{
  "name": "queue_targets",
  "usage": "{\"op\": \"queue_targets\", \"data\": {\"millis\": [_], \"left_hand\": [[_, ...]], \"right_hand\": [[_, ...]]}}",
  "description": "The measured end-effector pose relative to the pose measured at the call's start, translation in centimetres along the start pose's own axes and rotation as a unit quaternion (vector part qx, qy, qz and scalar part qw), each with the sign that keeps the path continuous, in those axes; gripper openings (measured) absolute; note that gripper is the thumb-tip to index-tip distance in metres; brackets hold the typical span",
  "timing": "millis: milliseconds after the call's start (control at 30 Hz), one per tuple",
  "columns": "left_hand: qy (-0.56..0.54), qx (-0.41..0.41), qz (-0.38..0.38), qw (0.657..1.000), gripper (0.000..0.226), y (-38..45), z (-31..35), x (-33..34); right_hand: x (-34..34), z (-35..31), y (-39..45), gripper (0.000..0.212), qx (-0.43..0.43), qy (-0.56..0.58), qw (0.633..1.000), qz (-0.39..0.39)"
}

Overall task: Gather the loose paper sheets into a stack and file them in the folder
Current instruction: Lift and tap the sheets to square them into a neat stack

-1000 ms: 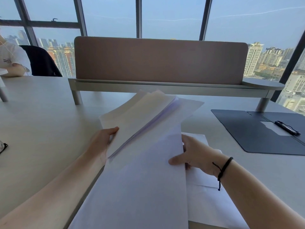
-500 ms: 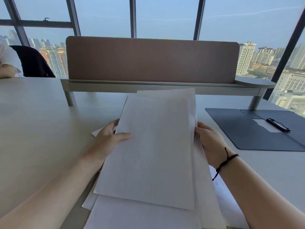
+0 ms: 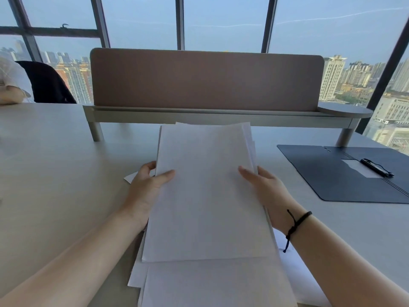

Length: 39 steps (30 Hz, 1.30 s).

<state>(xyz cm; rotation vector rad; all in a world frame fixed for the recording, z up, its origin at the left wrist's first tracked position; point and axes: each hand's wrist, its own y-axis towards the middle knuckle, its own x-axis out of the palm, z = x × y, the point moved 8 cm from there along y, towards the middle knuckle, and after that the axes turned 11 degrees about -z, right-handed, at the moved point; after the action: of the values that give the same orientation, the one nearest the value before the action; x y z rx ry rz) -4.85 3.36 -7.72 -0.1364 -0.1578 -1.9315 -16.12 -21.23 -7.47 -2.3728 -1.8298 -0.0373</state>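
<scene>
Paper stack [image 3: 205,191] sits between left hand [image 3: 147,189] and right hand [image 3: 269,191], both gripping its edges.

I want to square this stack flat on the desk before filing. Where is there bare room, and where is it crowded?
Bare grey desk lies left of the left hand. A narrower bare strip runs between the right hand and the open dark blue folder. It is crowded in the middle: the held white paper stack hangs over loose white sheets near the front edge.

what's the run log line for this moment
left hand: grips paper stack | right hand: grips stack | folder: open, right, apart | filing: not yet
</scene>
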Motion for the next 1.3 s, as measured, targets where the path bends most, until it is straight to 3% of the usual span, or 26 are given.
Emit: {"op": "queue_targets", "data": {"millis": [67, 167, 233, 367, 500, 600, 667, 733, 867, 1033, 1100, 1300], "left_hand": [[-0.04, -0.027, -0.031, 0.998, 0.033, -0.1, -0.2, 0.2], [-0.078, -0.126, -0.158, 0.976, 0.032, -1.1, -1.4, 2.3], [-0.083, -0.154, -0.197, 0.965, 0.039, -1.3, -2.2, 2.9], [-0.057, -0.1, -0.089, 0.989, 0.025, 0.7, -1.9, 0.2], [-0.12, -0.094, -0.039, 0.988, 0.025, 1.5, -2.0, -1.8], [-0.114, -0.087, -0.018, 0.99, 0.049, 2.0, -2.6, -3.3], [-0.098, -0.081, 0.008, 0.992, 0.048, 1.9, -2.8, -4.1], [-0.073, -0.098, 0.025, 0.992, 0.041, 1.8, -2.4, -4.4], [-0.067, -0.102, 0.047, 0.991, 0.026, 2.0, -2.2, -5.1], [-0.13, -0.088, 0.036, 0.987, 0.054, 2.5, -3.0, -5.0], [-0.157, -0.072, 0.009, 0.985, 0.062, 2.5, -2.5, -3.9], [-0.152, -0.062, 0.033, 0.986, 0.039, 2.3, -1.8, -4.6]], "right_hand": [[0.6, -0.6, -0.3, 0.018, -0.026, -0.036, 0.999, -0.022], [0.5, -1.4, -0.5, 0.016, -0.065, -0.009, 0.997, -0.034], [0.6, -1.7, -0.5, 0.017, -0.081, -0.001, 0.996, -0.048], [0.7, -1.8, -0.1, 0.026, -0.093, -0.121, 0.987, -0.054], [-2.9, -1.5, 2.1, 0.01, -0.106, -0.327, 0.935, 0.086], [-3.2, -0.3, 3.2, 0.063, -0.017, -0.459, 0.883, 0.093], [-2.2, 0.2, 4.0, 0.097, 0.031, -0.542, 0.839, 0.046], [-1.3, 0.7, 4.7, 0.115, 0.068, -0.595, 0.801, 0.006], [-0.7, 0.7, 5.3, 0.123, 0.074, -0.628, 0.775, -0.004], [-0.4, -0.4, 4.9, 0.123, 0.099, -0.693, 0.713, -0.021], [-0.5, -0.8, 4.8, 0.11, 0.102, -0.689, 0.718, -0.01], [-0.7, -1.8, 3.9, 0.045, 0.068, -0.552, 0.83, -0.048]]}}
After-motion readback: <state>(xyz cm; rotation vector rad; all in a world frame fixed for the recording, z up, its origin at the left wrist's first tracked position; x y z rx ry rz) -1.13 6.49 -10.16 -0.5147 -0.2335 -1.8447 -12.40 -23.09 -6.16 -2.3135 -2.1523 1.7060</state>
